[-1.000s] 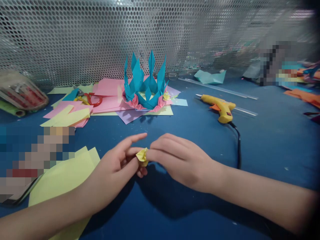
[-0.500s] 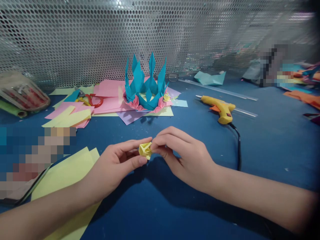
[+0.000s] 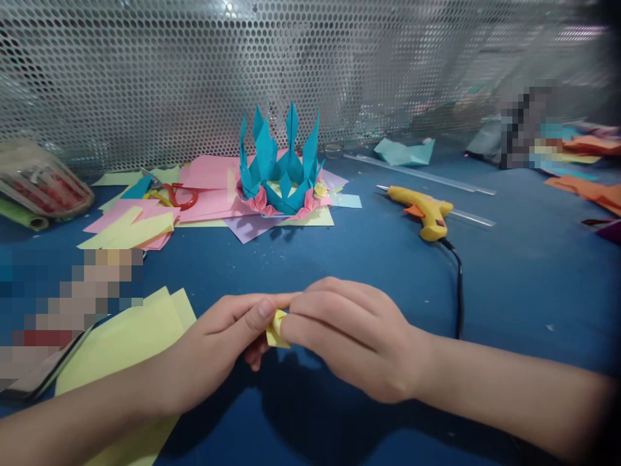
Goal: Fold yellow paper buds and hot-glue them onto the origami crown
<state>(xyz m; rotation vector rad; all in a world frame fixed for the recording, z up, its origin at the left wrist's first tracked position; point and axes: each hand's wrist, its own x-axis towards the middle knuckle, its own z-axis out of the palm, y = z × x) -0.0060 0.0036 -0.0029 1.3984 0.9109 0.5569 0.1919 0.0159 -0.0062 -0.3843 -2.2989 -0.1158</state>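
Observation:
A small folded yellow paper piece is pinched between both my hands just above the blue table. My left hand grips its left side with thumb and fingers closed. My right hand covers its right side, fingers curled round it, so most of the piece is hidden. Behind them stands a blue paper crown-shaped flower on pink petals. Yellow paper sheets lie under my left forearm.
A yellow glue gun lies at the right with its black cord running toward me. Pink, yellow and purple sheets and red-handled scissors lie at the back left. A perforated metal screen closes the far side.
Both hands have dropped lower and closed tighter round the yellow piece. My right hand now covers more of it than half a second ago.

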